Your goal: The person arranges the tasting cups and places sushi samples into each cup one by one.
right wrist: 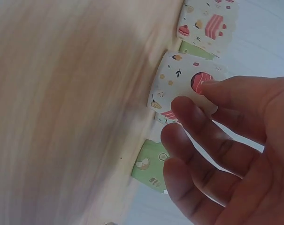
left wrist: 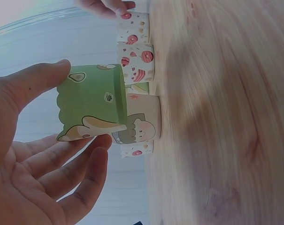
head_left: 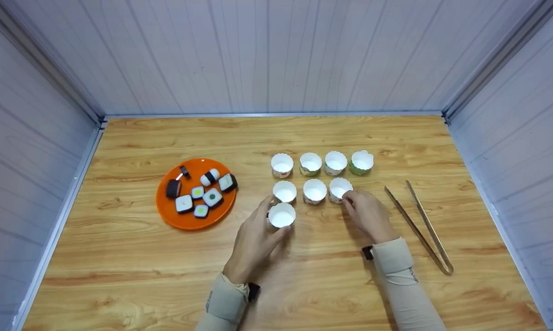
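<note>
My left hand [head_left: 253,243] grips a green paper baking cup [left wrist: 92,101] between thumb and fingers; in the left wrist view its base is clear of the table. In the head view this cup's white inside [head_left: 282,216] faces up, just in front of the left cup [head_left: 284,191] of the middle row. My right hand [head_left: 370,214] pinches the rim of a white cup printed with cakes [right wrist: 179,84], the right one of that row. Between them stands another patterned cup [head_left: 314,191]. Several more paper cups [head_left: 310,164] form the back row.
On the left, an orange plate [head_left: 166,214] carries several toy sushi pieces [head_left: 213,197]. Metal tongs [head_left: 423,230] lie spread on the wooden table [head_left: 133,285], right of my right hand. Pale panels [head_left: 267,55] wall the back and both sides.
</note>
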Available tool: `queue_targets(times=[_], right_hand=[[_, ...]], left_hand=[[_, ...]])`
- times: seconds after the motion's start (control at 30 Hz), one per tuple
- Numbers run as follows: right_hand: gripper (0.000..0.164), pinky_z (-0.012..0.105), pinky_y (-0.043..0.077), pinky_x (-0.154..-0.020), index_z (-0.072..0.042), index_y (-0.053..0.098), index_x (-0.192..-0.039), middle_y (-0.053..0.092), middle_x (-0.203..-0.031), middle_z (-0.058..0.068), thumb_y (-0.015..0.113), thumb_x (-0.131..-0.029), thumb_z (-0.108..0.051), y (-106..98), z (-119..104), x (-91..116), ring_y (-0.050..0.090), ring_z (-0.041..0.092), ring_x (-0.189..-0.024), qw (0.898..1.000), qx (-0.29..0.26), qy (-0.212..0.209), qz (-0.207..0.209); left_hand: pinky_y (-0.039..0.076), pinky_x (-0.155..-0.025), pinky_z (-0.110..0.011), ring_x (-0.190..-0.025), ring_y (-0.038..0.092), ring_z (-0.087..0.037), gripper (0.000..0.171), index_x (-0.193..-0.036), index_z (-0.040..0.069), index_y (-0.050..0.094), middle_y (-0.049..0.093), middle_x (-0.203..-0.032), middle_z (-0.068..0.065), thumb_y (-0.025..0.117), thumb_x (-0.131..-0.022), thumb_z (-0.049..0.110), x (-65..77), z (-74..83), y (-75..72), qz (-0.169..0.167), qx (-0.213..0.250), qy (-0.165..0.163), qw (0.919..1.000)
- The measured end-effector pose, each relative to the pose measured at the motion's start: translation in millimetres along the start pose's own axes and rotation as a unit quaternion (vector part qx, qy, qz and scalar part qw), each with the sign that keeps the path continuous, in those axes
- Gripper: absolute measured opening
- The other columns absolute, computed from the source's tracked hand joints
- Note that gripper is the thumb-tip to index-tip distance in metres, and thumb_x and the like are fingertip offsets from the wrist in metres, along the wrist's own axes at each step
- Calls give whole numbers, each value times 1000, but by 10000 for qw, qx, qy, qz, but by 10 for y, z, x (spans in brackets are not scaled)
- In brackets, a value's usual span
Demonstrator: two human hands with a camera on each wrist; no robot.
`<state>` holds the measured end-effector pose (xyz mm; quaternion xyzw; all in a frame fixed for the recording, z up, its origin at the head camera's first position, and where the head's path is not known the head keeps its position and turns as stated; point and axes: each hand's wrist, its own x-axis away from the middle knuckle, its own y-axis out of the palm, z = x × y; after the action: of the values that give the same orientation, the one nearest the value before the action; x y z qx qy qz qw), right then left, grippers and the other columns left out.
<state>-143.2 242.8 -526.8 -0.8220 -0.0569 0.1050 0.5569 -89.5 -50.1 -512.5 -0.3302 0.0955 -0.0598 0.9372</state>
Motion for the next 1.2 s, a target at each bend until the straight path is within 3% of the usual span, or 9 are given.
queue_targets(times=[0.2,0.37,0.5,0.63,0.73,0.97,1.2], right_hand=[[13,49,54,-74,-2,73,-105,71,-99,14,68,-94,-8,-41,-33,27,67,34,-90,10000,29,39,29],[17,46,54,-63,-3,73,-108,71,-91,10,71,-93,-11,-191,-198,111,67,30,-81,9987,242,-90,429],[20,40,55,-62,-4,73,-110,71,-90,8,74,-91,-11,-266,-398,161,66,25,-76,9914,58,-970,879],[27,34,55,-64,-6,72,-114,71,-93,6,77,-88,-10,-219,-591,187,66,20,-76,9711,-278,-2142,1019],[32,32,55,-64,-8,70,-118,70,-94,5,78,-86,-10,-133,-718,197,65,18,-76,9582,-404,-2663,968],[28,30,50,-58,-11,72,-115,62,-84,1,76,-88,-9,52,-922,190,57,15,-67,9421,-390,-3226,828],[12,29,51,-59,-12,75,-100,62,-81,-2,75,-88,-8,106,-968,184,59,14,-68,9422,-402,-3231,787]], left_hand=[[50,-95,-46,-118,60,-25,76,-147,4,43,60,-134,-13,83,-84,20,12,-16,-6,35,-12,118,9999],[49,-96,-46,-119,59,-25,78,-148,5,42,59,-136,-13,83,-84,21,10,-2,-11,-1,-35,60,10000],[49,-97,-46,-120,58,-25,78,-148,3,42,59,-136,-14,83,-84,21,6,12,-12,6,-40,121,9999],[48,-97,-47,-121,58,-26,78,-148,2,42,60,-135,-14,83,-84,21,6,23,-12,30,-53,204,9998],[48,-98,-46,-122,58,-26,78,-147,2,42,60,-134,-15,84,-84,21,6,25,-10,53,-68,273,9996],[47,-99,-45,-122,57,-25,78,-148,2,41,60,-135,-15,83,-84,19,5,31,-12,-16,-129,343,9993],[47,-101,-43,-122,57,-24,79,-148,2,42,60,-134,-13,84,-83,16,13,41,-15,-29,-164,490,9987]])
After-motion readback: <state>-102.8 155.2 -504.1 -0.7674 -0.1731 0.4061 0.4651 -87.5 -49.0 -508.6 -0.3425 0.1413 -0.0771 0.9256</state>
